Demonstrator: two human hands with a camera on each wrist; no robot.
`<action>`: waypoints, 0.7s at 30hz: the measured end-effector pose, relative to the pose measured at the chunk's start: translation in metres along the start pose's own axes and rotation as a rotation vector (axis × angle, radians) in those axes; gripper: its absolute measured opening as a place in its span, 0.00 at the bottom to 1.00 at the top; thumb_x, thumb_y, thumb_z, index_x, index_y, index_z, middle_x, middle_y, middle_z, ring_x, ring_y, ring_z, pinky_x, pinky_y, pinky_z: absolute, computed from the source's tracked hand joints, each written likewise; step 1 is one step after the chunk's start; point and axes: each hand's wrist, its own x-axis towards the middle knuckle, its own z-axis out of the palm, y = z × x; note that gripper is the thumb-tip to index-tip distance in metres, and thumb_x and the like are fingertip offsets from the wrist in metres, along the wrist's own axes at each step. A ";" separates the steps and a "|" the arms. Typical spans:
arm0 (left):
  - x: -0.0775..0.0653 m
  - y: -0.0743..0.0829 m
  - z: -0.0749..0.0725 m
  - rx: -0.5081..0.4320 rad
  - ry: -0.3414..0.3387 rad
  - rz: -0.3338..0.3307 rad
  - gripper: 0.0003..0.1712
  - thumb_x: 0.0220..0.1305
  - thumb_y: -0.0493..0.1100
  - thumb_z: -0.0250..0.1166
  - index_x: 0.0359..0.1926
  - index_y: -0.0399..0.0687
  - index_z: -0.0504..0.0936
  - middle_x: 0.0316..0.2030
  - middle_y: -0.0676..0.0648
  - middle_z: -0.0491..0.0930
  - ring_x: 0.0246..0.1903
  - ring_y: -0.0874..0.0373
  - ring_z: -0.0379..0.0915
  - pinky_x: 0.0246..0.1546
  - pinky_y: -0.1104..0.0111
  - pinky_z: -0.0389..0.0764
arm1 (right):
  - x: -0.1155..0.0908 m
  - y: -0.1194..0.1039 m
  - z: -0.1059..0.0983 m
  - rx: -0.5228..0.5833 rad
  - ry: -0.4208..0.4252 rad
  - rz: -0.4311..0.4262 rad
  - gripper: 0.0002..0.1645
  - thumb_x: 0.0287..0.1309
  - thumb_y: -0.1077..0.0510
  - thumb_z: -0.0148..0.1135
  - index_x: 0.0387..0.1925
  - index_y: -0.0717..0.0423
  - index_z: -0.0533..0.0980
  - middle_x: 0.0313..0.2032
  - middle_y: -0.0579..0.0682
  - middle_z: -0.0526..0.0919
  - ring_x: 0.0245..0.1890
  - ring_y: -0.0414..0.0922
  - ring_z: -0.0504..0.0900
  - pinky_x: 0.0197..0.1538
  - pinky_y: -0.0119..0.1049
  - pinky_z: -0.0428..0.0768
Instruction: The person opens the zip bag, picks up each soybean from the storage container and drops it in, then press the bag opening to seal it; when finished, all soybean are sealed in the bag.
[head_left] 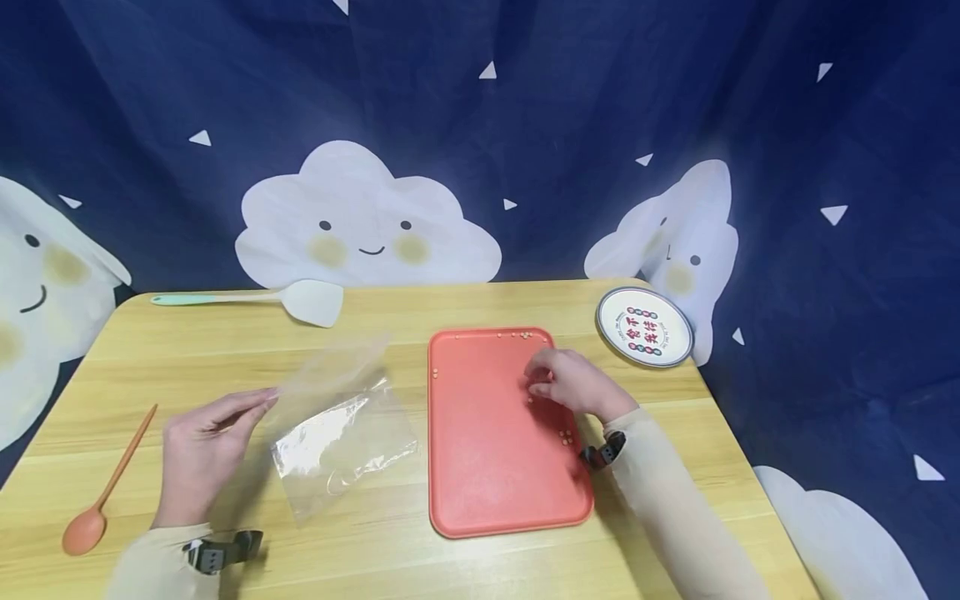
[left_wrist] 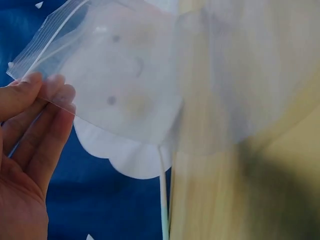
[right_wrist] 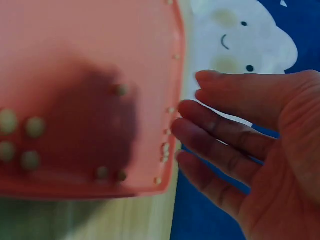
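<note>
My left hand [head_left: 204, 450] pinches the edge of a clear zip bag [head_left: 348, 429] between thumb and fingertips. In the left wrist view the ridged zip strip of the bag [left_wrist: 55, 47] runs just past those fingertips. Over the right side of a red tray [head_left: 495, 467] hovers my right hand [head_left: 579, 385], its fingers loosely bent. The right wrist view shows no thing between its thumb and fingers. Several small round pale beans [right_wrist: 35, 127], soybean-like, lie scattered on the tray, mostly along its far and right edges.
An orange spoon [head_left: 84, 532] lies at the left of the wooden table. Near the back edge rests a spatula [head_left: 311, 302] with a white head and pale green handle. A round plate with red lettering [head_left: 645, 350] sits at the back right, before a dark blue curtain [head_left: 420, 83].
</note>
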 end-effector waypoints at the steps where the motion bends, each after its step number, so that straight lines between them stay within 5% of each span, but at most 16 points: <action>1: -0.001 0.000 0.002 0.003 -0.004 0.008 0.17 0.43 0.16 0.72 0.33 0.35 0.88 0.33 0.36 0.85 0.36 0.77 0.79 0.37 0.86 0.79 | -0.002 0.002 0.002 -0.014 -0.021 -0.007 0.09 0.55 0.65 0.71 0.39 0.59 0.81 0.35 0.48 0.83 0.38 0.46 0.81 0.45 0.41 0.82; 7: -0.011 0.002 0.012 0.020 -0.041 -0.014 0.17 0.43 0.18 0.73 0.34 0.37 0.89 0.34 0.39 0.86 0.37 0.79 0.78 0.37 0.87 0.78 | -0.003 0.005 0.014 -0.101 -0.101 -0.021 0.09 0.53 0.64 0.72 0.37 0.57 0.81 0.34 0.46 0.78 0.36 0.45 0.78 0.44 0.40 0.81; 21: -0.020 0.001 0.018 -0.011 -0.081 -0.136 0.15 0.48 0.24 0.75 0.37 0.42 0.90 0.36 0.42 0.87 0.36 0.75 0.80 0.38 0.85 0.80 | 0.002 0.010 0.026 -0.154 -0.107 -0.033 0.09 0.51 0.68 0.70 0.30 0.54 0.78 0.30 0.44 0.74 0.33 0.44 0.75 0.39 0.39 0.80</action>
